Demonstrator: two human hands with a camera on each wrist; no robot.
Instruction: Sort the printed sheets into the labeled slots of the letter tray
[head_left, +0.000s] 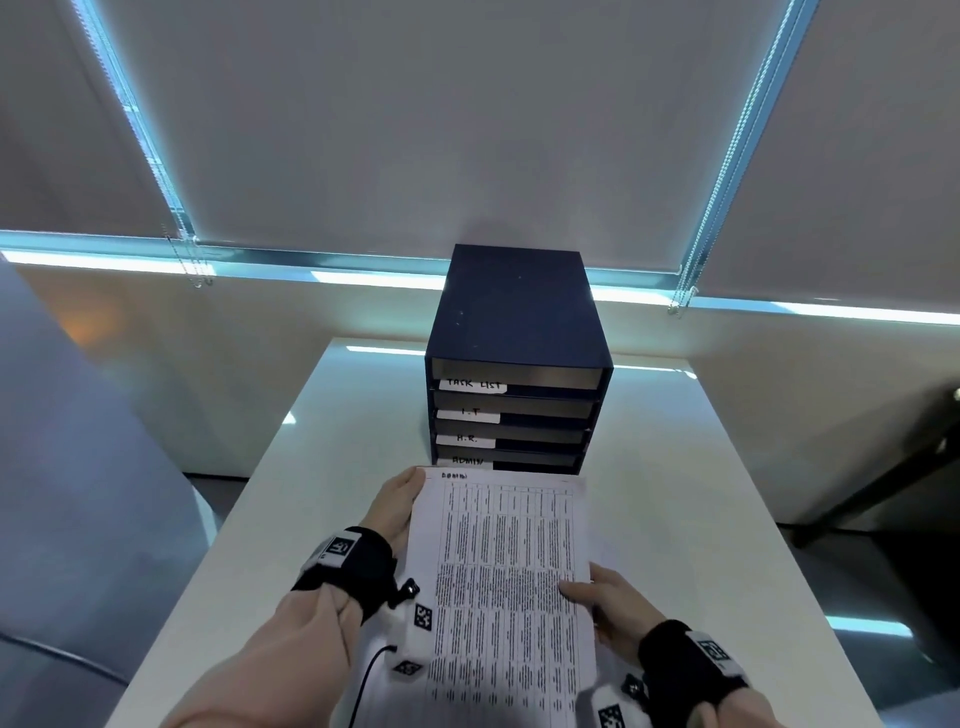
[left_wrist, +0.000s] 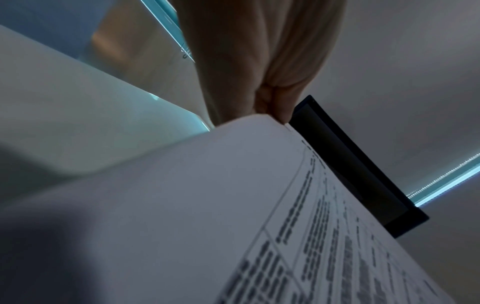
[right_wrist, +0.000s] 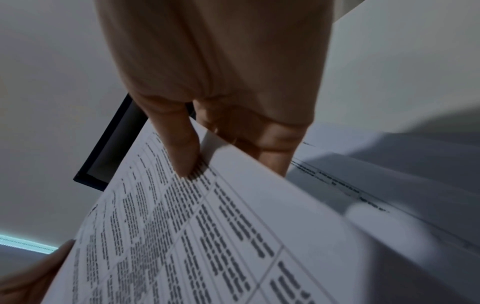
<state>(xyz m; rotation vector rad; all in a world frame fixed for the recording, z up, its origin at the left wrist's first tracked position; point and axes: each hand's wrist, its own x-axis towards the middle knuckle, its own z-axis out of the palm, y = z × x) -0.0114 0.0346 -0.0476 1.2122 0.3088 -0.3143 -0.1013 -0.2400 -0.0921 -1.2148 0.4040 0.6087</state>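
A person holds a printed sheet (head_left: 506, 571) headed "ADMIN" just in front of a dark letter tray (head_left: 514, 364) on a white table (head_left: 701, 493). The left hand (head_left: 397, 506) grips the sheet's left edge; the right hand (head_left: 608, 597) pinches its right edge, thumb on top. Tray slots read TASK LIST, I.T, H.R., ADMIN; their contents cannot be made out.

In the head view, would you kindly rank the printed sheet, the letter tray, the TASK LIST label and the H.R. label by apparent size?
1. Letter tray and printed sheet: alike in apparent area; the sheet is nearer the camera, so unranked.
2. TASK LIST label.
3. H.R. label, slightly shorter.
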